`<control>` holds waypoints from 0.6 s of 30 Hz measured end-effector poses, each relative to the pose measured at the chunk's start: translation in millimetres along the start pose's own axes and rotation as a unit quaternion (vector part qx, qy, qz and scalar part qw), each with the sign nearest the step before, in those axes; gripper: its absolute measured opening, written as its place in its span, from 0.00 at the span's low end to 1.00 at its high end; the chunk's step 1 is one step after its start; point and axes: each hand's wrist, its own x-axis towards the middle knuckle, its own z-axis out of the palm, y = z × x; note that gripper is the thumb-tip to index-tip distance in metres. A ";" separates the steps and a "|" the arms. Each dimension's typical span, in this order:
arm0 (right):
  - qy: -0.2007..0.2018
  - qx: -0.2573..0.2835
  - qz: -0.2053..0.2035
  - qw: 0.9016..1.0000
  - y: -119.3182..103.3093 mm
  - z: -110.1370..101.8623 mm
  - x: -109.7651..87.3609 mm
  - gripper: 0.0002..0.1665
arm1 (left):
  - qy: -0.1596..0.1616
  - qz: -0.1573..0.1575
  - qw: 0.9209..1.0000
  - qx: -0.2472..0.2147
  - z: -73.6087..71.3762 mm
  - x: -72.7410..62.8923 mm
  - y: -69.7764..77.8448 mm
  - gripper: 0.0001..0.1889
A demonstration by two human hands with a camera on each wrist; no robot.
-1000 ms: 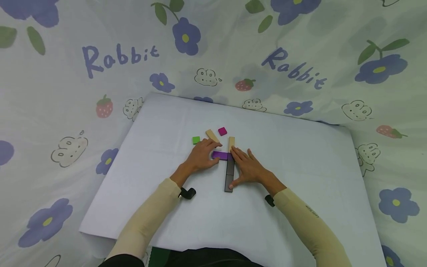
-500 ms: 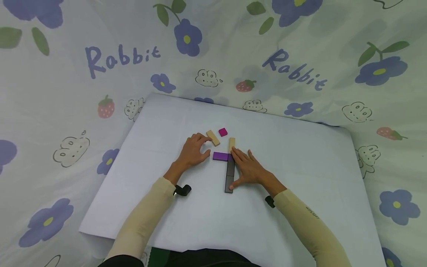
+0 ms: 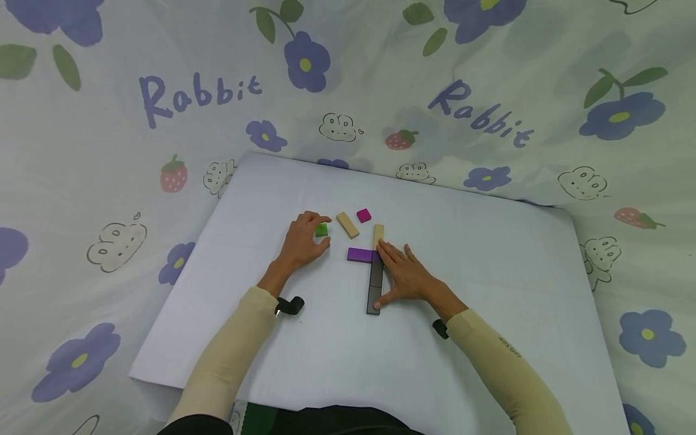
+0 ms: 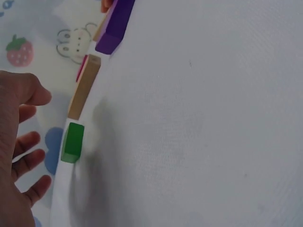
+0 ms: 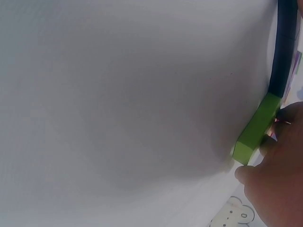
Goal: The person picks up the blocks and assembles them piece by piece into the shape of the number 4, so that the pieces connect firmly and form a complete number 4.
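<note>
My left hand reaches around a small green block, thumb and forefinger spread on either side. The left wrist view shows its fingers apart from the green block. My right hand rests along a row of blocks, fingertips at the tan block at the far end and thumb on the near grey block. Another grey block lies between them. Jutting left from this row is a purple block. In the right wrist view, a green block face shows beside the fingers, at the end of the dark row.
A loose tan block lies slanted between the green block and the row. Behind it sits a magenta block. All lie on a white-covered table, with a flower-and-rabbit cloth beyond it.
My left hand has moved left, from the purple block past the loose tan block to the green block. The right hand stays on the row.
</note>
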 end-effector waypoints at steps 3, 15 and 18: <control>0.004 0.001 -0.004 1.000 1.2 0.3 0.0 0.90 | 0.004 -0.011 1.000 -0.010 2.2 -0.5 -4.4 0.23; -0.002 -0.002 0.002 1.000 1.6 1.2 0.9 0.90 | -0.001 -0.065 0.996 -0.056 5.8 0.2 -19.2 0.33; -0.003 0.000 0.003 1.000 1.2 0.2 1.2 0.90 | 0.000 -0.067 0.996 -0.059 7.1 0.7 -20.9 0.34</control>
